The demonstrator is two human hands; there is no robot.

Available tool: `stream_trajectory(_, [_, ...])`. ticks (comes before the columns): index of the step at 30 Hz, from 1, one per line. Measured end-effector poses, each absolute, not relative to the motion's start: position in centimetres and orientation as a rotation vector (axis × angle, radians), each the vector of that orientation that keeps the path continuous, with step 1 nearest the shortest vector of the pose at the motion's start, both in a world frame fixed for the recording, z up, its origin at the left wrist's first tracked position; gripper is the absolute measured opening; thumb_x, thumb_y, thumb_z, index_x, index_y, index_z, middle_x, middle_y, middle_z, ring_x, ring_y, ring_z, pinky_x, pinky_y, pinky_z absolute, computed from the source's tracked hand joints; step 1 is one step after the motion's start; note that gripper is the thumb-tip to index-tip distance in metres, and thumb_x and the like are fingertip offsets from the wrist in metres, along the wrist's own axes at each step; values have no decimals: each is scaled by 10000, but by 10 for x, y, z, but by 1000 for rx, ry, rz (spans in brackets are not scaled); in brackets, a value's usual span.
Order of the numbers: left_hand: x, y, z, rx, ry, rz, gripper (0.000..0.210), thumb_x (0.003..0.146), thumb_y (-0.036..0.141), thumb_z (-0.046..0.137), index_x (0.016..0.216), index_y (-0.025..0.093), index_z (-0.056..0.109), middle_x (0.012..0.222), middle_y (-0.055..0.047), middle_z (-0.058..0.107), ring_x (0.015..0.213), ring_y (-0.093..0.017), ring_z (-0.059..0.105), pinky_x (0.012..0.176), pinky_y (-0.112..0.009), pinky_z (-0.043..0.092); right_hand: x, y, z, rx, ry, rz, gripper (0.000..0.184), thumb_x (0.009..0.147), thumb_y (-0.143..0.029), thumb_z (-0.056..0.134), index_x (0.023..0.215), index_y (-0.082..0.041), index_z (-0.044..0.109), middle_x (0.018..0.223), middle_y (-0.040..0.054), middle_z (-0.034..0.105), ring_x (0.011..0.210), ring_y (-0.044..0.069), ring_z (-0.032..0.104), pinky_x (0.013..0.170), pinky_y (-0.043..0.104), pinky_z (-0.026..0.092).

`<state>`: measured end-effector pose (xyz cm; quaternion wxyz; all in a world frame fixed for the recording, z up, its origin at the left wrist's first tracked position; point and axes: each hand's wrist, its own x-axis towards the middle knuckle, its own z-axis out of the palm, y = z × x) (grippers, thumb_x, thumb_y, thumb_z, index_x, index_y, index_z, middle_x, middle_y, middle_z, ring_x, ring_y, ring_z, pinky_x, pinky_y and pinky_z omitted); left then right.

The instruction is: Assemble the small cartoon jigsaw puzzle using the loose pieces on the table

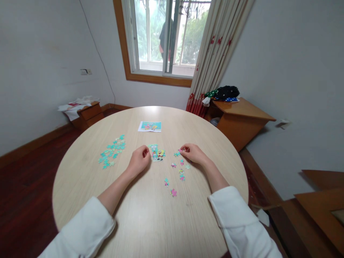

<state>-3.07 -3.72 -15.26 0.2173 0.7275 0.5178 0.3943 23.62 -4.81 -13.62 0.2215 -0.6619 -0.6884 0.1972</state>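
Note:
A partly joined jigsaw puzzle with cartoon figures lies in the middle of the round table. Just left of it rests my left hand, its fingers curled in a loose fist with nothing showing in them. My right hand is right of the joined part, thumb and fingertips pinched on a small pink puzzle piece, partly hidden by the fingers. Loose pink, teal and yellow pieces are scattered below that hand. Closer to me lies a bright pink piece.
A spread of teal pieces covers part of the table's left side. Behind the joined part lies a reference picture on paper. The round table stands before a window. A wooden cabinet with cloths on it is at the right.

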Motion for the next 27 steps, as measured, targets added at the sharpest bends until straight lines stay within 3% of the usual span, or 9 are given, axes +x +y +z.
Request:
stream_trajectory(15, [-34,-35,-152,1995,1504,1073,81,750,209,464,674,203,491,633,9,557,591,-148,506,597,-272,365,236,-48,-135,-1845,-1877,579,174,810,-254,595,886,-140,702,720,24,603,638,127,515,599,241,362])
stream_trajectory(23, [-34,-34,-153,1993,1497,1084,82,746,211,467,672,201,500,634,8,570,586,-146,504,597,-271,371,234,-45,-136,-1869,-1760,617,169,802,-188,541,812,-134,701,751,56,660,680,139,539,635,252,377])
stream_trajectory(27, [-34,-33,-154,2014,1513,1062,80,749,202,470,677,196,503,643,8,572,596,-144,504,605,-269,378,241,-46,-135,-1879,-1721,677,155,778,-195,555,699,-124,668,667,48,633,628,128,520,598,252,365])
